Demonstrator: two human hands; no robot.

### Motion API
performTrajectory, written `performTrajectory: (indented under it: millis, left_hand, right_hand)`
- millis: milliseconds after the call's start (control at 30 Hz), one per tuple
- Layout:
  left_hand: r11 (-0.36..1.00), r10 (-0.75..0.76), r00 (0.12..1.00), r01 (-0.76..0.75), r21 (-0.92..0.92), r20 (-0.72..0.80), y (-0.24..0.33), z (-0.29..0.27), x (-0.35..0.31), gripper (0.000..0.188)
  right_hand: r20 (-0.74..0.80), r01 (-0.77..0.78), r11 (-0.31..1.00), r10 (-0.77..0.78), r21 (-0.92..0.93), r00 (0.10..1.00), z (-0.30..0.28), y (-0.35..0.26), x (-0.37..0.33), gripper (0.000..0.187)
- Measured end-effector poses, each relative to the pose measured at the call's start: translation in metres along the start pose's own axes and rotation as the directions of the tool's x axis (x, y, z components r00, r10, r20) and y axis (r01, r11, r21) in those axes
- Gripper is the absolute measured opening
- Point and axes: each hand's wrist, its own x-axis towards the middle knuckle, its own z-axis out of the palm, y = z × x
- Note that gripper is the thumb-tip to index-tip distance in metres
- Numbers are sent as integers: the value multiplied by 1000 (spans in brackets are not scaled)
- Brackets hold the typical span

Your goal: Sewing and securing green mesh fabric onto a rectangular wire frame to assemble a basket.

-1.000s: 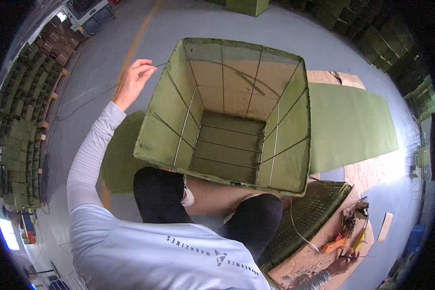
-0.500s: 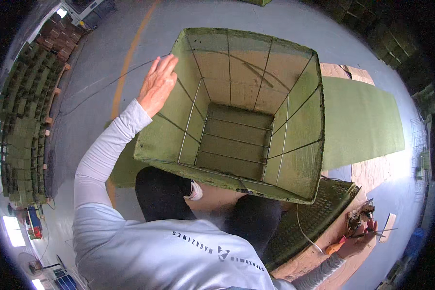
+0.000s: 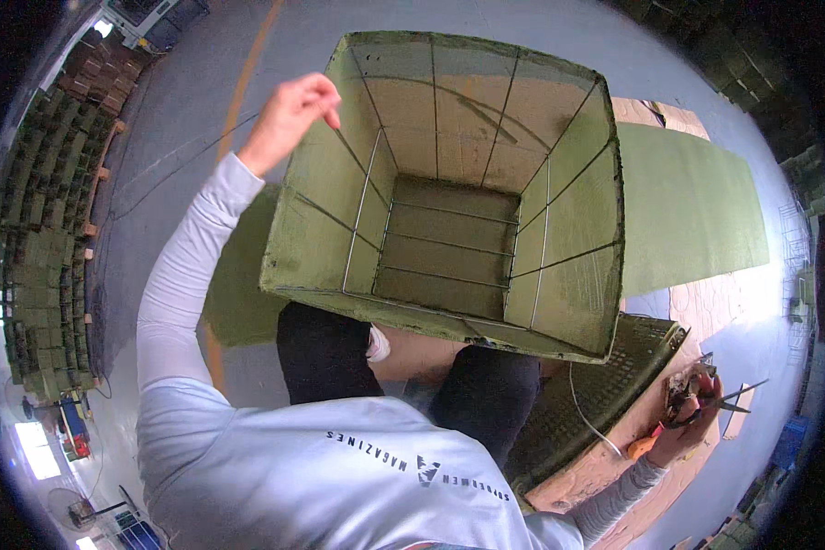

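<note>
- Upper left: my left hand (image 3: 295, 115) curls near the box (image 3: 321, 252); pinching, can't tell.
- Lower right: my right hand (image 3: 686, 438) grips parted scissors (image 3: 735, 400); careless swinging could nick the box.

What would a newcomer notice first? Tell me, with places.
The large green box dominates the centre, wires crossing its open inside. Next, the right grip at lower right holds opened scissors, while the left grip is raised near the box's upper-left rim.
</note>
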Motion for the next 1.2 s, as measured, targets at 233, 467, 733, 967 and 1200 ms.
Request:
performTrajectory:
  millis: [233, 467, 733, 967, 1200]
  left_hand:
    - [888, 125, 989, -148, 436, 81, 1, -16, -13, 11]
    - [263, 161, 954, -288, 921, 253, -10, 26, -22, 10]
    - [950, -310, 918, 308, 47, 246, -19, 9, 9, 11]
    - [274, 188, 891, -453, 849, 414, -3, 15, -14, 10]
    - [305, 216, 873, -486, 819, 438, -36, 29, -7, 4]
  right_hand:
    - [110, 40, 996, -49, 81, 993, 20, 9, -4, 57]
    - [116, -37, 995, 26, 93, 993, 25, 11, -18, 57]
    - [106, -95, 973, 74, 208, 992, 13, 12, -18, 60]
    - [182, 1, 993, -23, 116, 983, 26, 11, -14, 56]
    - [140, -77, 990, 59, 121, 988, 23, 12, -24, 63]
